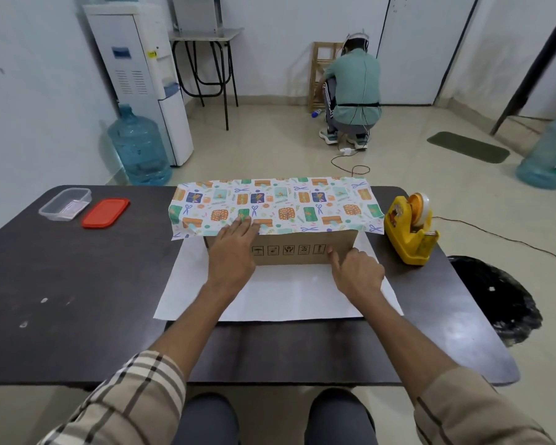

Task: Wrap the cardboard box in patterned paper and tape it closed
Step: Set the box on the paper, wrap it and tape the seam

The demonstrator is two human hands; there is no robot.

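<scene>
A brown cardboard box [289,250] stands on the dark table [77,284], with printed symbols on its near side. Patterned paper [276,203] is folded over the box's top from the far side; its white underside [286,290] lies flat on the table toward me. My left hand [233,252] lies over the box's near left corner, its straight fingers pressing the paper's edge down on the top. My right hand [357,271] rests against the box's near right side, fingers loosely curled, index finger touching the cardboard.
A yellow tape dispenser [410,229] stands right of the box. A clear plastic container [65,203] and its red lid [105,212] lie at the far left. A person crouches on the floor beyond, near water bottles [138,146] and a dispenser.
</scene>
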